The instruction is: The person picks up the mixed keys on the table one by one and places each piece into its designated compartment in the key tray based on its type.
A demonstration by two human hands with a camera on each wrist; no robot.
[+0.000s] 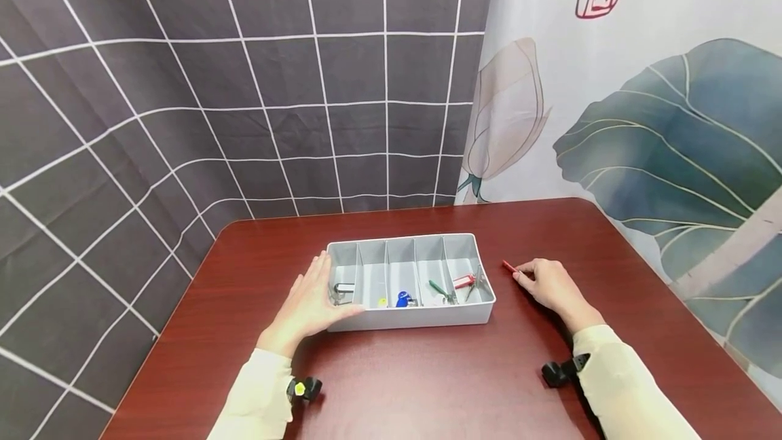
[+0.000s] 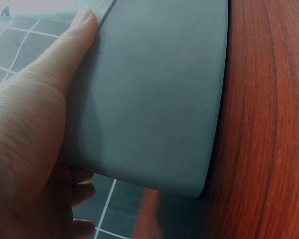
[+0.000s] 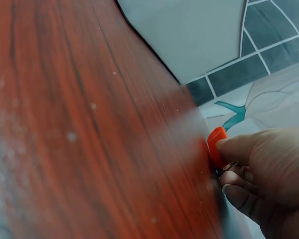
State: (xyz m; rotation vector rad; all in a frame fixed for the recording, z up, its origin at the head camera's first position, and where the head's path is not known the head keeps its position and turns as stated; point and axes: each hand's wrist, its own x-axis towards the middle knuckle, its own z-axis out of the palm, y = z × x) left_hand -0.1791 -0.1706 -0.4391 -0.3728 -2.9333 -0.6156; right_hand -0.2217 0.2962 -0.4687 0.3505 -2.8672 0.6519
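A grey plastic tray (image 1: 409,318) with five compartments stands on the table. My left hand (image 1: 312,299) rests on its left end, with the thumb (image 2: 78,42) along the front rim and the other fingers extended against the left side. To the right of the tray, my right hand (image 1: 550,284) pinches a red key tag (image 3: 217,147) between thumb and fingers, close over the tabletop. A bit of metal ring shows at the tag's lower end. Inside the tray lie a red key tag (image 1: 464,281), a green tag (image 1: 437,287), a blue tag (image 1: 403,299) and a black-edged tag (image 1: 345,287).
The dark red wooden table (image 1: 415,372) reaches back to a grey grid-patterned curtain (image 1: 348,127). A white curtain with a leaf and flower print (image 1: 684,141) hangs at the right. A small yellow piece (image 1: 382,302) lies in the tray's second compartment.
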